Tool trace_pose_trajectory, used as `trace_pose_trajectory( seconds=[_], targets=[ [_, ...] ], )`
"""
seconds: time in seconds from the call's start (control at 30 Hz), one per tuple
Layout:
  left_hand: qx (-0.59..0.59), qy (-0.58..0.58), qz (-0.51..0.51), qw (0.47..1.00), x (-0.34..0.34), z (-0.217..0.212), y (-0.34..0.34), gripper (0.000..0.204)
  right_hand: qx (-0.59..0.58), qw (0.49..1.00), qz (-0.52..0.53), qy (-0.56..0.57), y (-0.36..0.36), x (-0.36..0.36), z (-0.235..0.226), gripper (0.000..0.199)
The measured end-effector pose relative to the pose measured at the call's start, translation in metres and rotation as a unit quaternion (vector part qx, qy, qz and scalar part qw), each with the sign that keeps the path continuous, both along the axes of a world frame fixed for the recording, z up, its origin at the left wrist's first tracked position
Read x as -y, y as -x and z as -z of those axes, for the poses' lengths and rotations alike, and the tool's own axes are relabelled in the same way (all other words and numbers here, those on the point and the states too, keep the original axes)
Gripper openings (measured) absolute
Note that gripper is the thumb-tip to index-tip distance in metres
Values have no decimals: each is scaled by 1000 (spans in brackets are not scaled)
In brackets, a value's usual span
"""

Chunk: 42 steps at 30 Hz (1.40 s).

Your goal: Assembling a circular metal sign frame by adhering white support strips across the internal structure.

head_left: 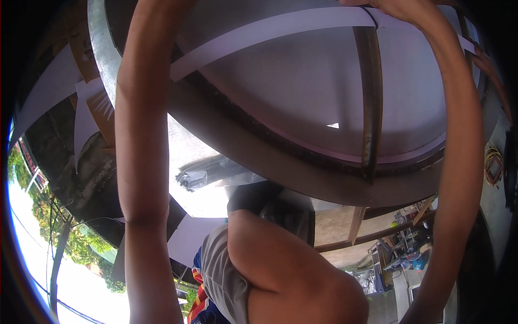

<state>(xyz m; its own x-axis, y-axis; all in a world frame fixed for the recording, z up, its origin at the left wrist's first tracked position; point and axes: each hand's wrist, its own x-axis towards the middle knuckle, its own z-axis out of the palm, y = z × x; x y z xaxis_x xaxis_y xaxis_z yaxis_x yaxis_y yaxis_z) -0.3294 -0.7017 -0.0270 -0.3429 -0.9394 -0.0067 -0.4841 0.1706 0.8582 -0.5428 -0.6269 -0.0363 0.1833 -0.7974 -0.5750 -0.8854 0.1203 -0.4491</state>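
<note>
Strip [270, 25] of pale, lilac-white material bends in a long, smooth arc just left of the right hand's fingers [360, 2], across the mouth of a big round frame [270, 154]. It is flat, narrow and plain, with clean, parallel edges and a soft, dull surface that shades toward grey at its far left part, near the left forearm [143, 146]. A thin black band [370, 17] crosses it just below the right fingers, and beyond that band the strip runs on to the right, passing behind the right forearm [461, 124].

The right hand [403, 7] is cut by the upper edge of the view, its fingers close to the strip; whether they pinch it or only rest there, I cannot tell. The left hand lies beyond the upper edge, so I cannot tell how its fingers stand either.

Below the right fingers, a rusty brown bar [371, 97] runs from the strip down to the frame's dark inner edge. Behind both lies a smooth, greyish panel [291, 86] with a small white triangular patch [334, 126]. Well below and left of the right fingers is a shiny plastic bundle [216, 171]; below and right of them, past the forearm, hangs a yellowish coil [493, 166].
</note>
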Motion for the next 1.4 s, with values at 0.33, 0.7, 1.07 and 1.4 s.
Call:
trace_pose_trajectory(
  seconds=[0.33, 0.7, 1.07, 1.4],
  targets=[
    [-157, -191, 150, 957, -43, 13, -13, 51, 30, 996, 67, 50, -5, -13, -9, 21],
    [-43, -150, 203, 967, -35, 25, 22, 32, 43, 988, 144, 29, 6, -16, -8, 20],
    [-6, 55, 251, 966, -27, 38, 45, 28, -18, 968, 50, 244, -3, -48, -10, 24],
    [14, 100, 203, 974, -32, 51, 67, 25, -13, 969, 189, 159, -9, -50, -11, 17]
  ],
)
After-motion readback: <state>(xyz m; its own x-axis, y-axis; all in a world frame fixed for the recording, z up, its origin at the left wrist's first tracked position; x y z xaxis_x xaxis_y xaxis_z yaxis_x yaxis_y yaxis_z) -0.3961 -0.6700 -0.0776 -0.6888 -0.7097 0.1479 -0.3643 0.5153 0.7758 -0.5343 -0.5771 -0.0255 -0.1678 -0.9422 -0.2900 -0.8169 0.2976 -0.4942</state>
